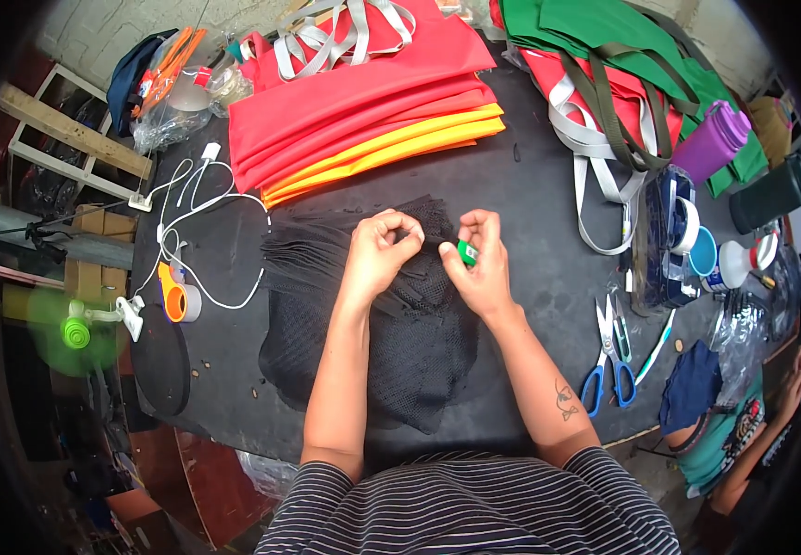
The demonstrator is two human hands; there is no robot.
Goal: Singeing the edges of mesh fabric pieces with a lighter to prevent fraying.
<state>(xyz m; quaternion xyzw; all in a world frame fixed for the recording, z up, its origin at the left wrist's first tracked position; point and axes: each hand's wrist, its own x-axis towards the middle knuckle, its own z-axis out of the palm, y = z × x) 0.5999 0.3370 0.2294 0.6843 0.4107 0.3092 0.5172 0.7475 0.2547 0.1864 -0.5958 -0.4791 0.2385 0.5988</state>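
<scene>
The small piece (467, 252) in my right grip (485, 276) is bright green, while the meshed fabric (419, 351) under it and my left grip (379, 250) is black, like the bench (544, 277) around it. Beyond my grips, the stacked cloth (354, 125) runs from red through orange to yellow with pale grey straps (360, 32), and on their near side my shirt (474, 504) carries thin white stripes on black. Right of my grips I see green cloth (604, 30), a purple bottle (710, 143) and blue-handled scissors (608, 351); to their left, white cables (167, 236) and a yellow-orange tape dispenser (168, 287).
</scene>
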